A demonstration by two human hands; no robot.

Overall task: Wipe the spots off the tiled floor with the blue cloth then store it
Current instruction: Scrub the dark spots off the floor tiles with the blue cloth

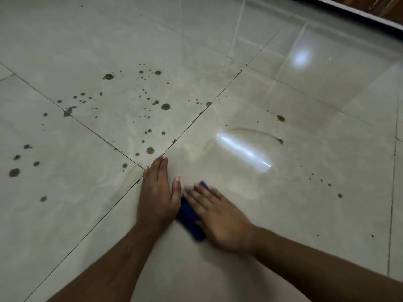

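Fingers (201,194) of the right hand (220,216) lay straight and flat on the blue cloth (189,216), pressing it to the floor (305,214); the hand was blurred. The left hand (156,192) rested flat beside it, fingers straight and together, touching the cloth's edge. Brown spots (150,150) dotted the tiles beyond and to the left, with a curved smear (257,131) farther right.

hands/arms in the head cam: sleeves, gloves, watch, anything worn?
Nothing worn that shows. Left hand and right hand are bare: no gloves, no rings or watch visible. Both forearms are bare up to the frame edge, with no sleeve or cuff in view. The right hand is motion-blurred, so small details such as a thin ring cannot be ruled out there.
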